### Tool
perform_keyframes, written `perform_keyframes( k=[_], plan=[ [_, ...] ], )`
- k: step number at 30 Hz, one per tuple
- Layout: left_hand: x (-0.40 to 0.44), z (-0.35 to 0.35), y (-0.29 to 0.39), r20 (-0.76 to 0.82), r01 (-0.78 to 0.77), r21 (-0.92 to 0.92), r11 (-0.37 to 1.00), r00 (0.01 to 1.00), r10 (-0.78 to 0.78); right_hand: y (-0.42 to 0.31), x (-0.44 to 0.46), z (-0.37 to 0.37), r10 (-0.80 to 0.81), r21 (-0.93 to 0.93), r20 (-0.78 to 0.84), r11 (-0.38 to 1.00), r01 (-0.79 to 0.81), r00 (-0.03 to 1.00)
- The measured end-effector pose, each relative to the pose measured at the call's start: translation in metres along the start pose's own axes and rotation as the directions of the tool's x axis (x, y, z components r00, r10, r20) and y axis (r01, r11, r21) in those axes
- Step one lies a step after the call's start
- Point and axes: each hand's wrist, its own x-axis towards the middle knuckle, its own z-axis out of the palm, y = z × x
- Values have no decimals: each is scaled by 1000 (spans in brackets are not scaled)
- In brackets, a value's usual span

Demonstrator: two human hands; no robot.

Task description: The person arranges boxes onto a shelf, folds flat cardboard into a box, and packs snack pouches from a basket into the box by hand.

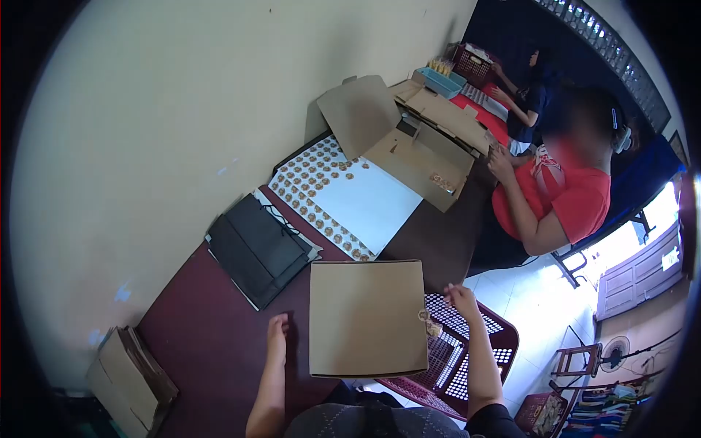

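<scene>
A closed brown cardboard box (pixel 367 318) lies in front of me at the table's edge. My left hand (pixel 277 328) is beside its left side, apart from it, with loosely bent fingers and nothing visible in them. To the right of the box, my right hand (pixel 462 301) is raised above a maroon plastic basket (pixel 504 328). Its fingers are loosely curved, and no object shows in them. A small beige item with a ring shape (pixel 432 328) is at the box's right edge; its kind is unclear.
Black folded boards (pixel 259 248) lie on the maroon table (pixel 193 321). Beyond them is a white sheet with rows of round stickers (pixel 314 193), then an open cardboard box (pixel 431 164). A co-worker in a red shirt (pixel 577 190) sits right; another person (pixel 527 102) works farther back. Folded cardboard (pixel 120 379) stands lower left.
</scene>
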Motion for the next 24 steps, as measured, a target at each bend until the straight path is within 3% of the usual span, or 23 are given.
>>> perform_keyframes(
  k=[2,4,6,8,9,11,13,15,17,21,23,24],
  plan=[
    [-15,-29,-43,25,193,34,981,981,-193,-7,23,10,-189,94,-133,975,203,973],
    [-56,-30,-47,203,418,68,906,883,-423,-40,33,25,-270,33,-117,961,275,956],
    [-90,-16,-33,221,681,312,662,626,-748,-55,45,40,-345,-29,-94,938,344,934],
    [-108,-8,-62,326,743,295,601,513,-794,-48,72,60,-434,100,-8,896,432,901],
    [-113,2,-58,317,743,288,604,521,-792,-46,79,69,-420,175,46,896,407,906],
    [-123,22,-50,597,671,96,735,552,-582,-41,83,75,-354,176,122,927,330,927],
    [-133,51,-52,607,640,51,766,590,-533,-42,75,76,-285,155,211,954,256,935],
    [-142,77,-45,607,598,-3,801,638,-474,-49,62,76,-420,117,129,906,406,899],
    [-153,97,-37,455,649,-193,736,724,-519,-70,41,70,-485,85,114,874,478,867],
    [-163,107,-60,455,623,-393,676,771,-446,-96,3,54,-634,56,22,772,633,773],
    [-175,104,-76,514,530,-517,672,820,-251,-100,-24,47,-662,106,24,747,656,749],
    [-180,101,-82,482,506,-546,668,842,-243,-101,-37,45,-672,144,-9,732,666,740]
  ],
)
